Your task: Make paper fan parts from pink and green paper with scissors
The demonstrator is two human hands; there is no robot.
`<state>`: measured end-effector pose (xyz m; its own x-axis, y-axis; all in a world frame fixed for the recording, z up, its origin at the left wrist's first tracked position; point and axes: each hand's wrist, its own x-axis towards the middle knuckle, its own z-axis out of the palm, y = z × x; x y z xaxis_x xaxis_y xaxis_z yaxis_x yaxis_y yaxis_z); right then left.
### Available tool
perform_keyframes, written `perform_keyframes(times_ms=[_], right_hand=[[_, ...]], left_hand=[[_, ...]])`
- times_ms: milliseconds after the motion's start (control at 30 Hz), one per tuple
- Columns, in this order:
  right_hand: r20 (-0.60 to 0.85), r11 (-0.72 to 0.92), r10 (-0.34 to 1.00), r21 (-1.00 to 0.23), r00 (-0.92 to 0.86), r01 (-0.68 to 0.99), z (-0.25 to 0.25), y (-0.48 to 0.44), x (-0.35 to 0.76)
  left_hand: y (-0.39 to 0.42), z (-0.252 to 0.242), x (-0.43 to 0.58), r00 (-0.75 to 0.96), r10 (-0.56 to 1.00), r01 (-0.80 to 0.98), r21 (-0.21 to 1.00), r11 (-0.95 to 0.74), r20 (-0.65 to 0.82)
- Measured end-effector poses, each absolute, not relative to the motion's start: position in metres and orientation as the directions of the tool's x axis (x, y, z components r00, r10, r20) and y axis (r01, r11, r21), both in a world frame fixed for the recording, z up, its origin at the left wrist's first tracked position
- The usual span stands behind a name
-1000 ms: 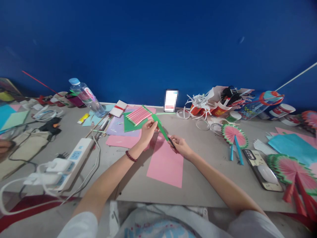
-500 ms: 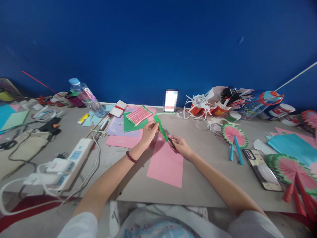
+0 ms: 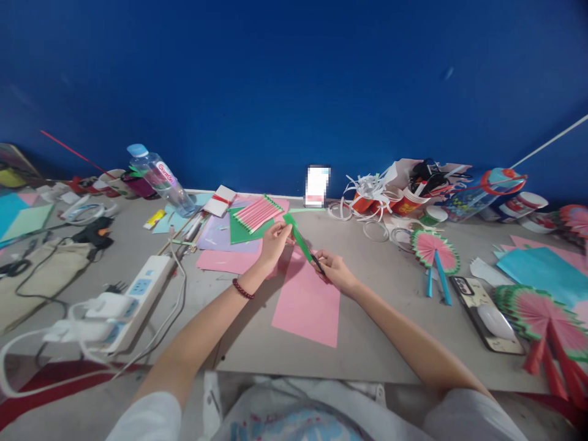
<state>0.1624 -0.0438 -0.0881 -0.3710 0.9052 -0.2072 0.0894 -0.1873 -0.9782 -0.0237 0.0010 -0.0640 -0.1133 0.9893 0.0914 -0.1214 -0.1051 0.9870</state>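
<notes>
My left hand point(image 3: 277, 239) is closed on a narrow green paper strip point(image 3: 301, 240), pinching it near its upper end. In my right hand point(image 3: 334, 269) is a pair of dark-handled scissors point(image 3: 317, 263), with the fingers closed around the handles. The scissors meet the lower end of the strip; how far the blades are apart is too small to tell. Beneath both hands a pink paper sheet point(image 3: 306, 312) lies flat on the grey table. Behind my left hand, a pleated pink paper with green edges point(image 3: 258, 214) rests on a green sheet point(image 3: 236, 232).
A lit phone point(image 3: 316, 187) leans on the blue wall. Left are a plastic bottle point(image 3: 168, 184) and a power strip point(image 3: 142, 297) with cables. To the right stand paper cups point(image 3: 410, 203) of scraps, watermelon-coloured paper fans point(image 3: 435, 251) and a phone with a mouse point(image 3: 496, 323) on it.
My left hand has shifted very slightly left with the green strip. The right hand with the scissors stays almost where it was.
</notes>
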Motion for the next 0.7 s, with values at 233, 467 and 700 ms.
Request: perform_keyframes(times_ms=[233, 467, 700], right_hand=[[-0.223, -0.208, 0.902, -0.975, -0.369, 0.079, -0.085, -0.044, 0.161], [-0.226, -0.221, 0.899, -0.974, -0.376, 0.057, -0.087, -0.043, 0.161], [-0.218, -0.215, 0.900, -0.975, -0.377, 0.052, -0.088, -0.043, 0.161]], left_hand=[[0.003, -0.067, -0.026, -0.104, 0.986, -0.094, 0.986, -0.139, 0.129], [-0.002, -0.061, -0.022, -0.098, 0.989, -0.101, 0.987, -0.122, 0.113], [-0.005, -0.057, -0.019, -0.085, 0.990, -0.087, 0.989, -0.119, 0.112]])
